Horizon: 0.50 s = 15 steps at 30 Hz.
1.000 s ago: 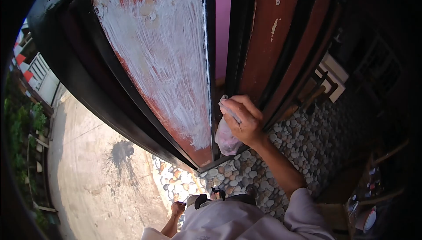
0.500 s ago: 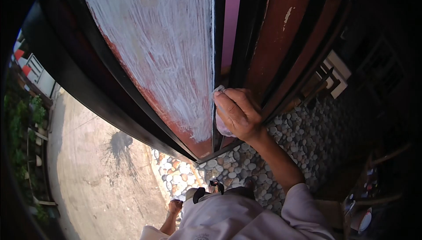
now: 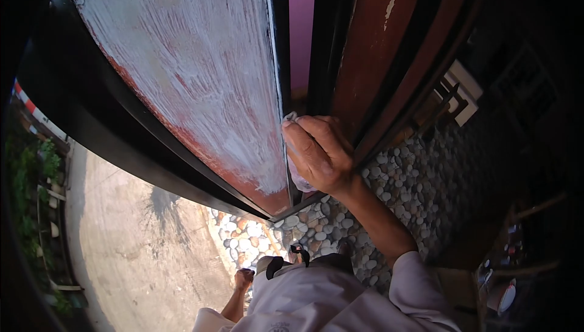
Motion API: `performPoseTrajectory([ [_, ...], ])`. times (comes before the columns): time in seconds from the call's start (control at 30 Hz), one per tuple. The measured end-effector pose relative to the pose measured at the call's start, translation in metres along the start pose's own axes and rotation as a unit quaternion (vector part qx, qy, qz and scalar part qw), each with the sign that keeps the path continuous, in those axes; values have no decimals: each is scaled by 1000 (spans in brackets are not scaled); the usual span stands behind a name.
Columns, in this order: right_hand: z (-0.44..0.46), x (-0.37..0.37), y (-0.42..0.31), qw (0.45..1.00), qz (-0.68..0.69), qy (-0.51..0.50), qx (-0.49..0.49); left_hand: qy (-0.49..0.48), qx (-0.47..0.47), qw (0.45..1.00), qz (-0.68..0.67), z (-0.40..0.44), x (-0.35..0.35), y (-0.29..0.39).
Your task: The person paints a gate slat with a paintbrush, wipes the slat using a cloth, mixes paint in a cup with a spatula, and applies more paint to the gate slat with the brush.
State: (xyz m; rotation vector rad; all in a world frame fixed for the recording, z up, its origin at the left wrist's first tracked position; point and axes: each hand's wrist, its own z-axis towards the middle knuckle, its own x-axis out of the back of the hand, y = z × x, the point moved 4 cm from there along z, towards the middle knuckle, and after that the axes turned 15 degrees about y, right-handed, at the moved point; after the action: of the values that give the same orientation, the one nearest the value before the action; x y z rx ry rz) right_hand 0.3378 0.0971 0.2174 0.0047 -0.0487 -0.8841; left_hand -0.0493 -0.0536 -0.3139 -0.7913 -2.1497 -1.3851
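My right hand (image 3: 322,152) is closed around a crumpled, pale rag (image 3: 299,180), part of which sticks out above the fingertips and below the palm. It presses the rag to the black frame strip (image 3: 281,52) along the right edge of a panel (image 3: 194,83). White streaky paint covers most of that panel, with reddish brown showing along its left edge and bottom tip. Low at my side hangs my left hand (image 3: 244,278), fingers curled in; whether anything is inside cannot be made out.
To the right stand brown slats (image 3: 377,46) with chipped paint, and a pink strip (image 3: 302,28) shows between dark bars. Pebbled ground (image 3: 389,186) lies below, and sunlit concrete (image 3: 134,228) to the left. Plants (image 3: 24,186) line the far left. A white-edged object (image 3: 465,92) stands at right.
The view has shifted, so the panel sits further left. My right hand stays at the panel's edge strip with the rag. My left hand has hardly moved.
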Motion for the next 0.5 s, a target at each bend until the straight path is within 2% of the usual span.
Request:
performPoseTrajectory([
  [0.07,-1,-1,0,1000,10,22,-8,5,7,1000,-3,-3,0,-1],
  [0.17,-16,0,-1,1000,0,4,-26,22,20,999,-14,-7,0,-5],
  [0.27,-39,1,-2,998,-6,-10,-56,25,10,1000,17,-9,1,-9],
  [0.33,-52,2,-2,998,3,-17,-55,42,-29,999,5,-9,0,-15],
  [0.5,-84,1,-3,997,15,-8,-70,33,-14,999,25,-8,4,-17],
])
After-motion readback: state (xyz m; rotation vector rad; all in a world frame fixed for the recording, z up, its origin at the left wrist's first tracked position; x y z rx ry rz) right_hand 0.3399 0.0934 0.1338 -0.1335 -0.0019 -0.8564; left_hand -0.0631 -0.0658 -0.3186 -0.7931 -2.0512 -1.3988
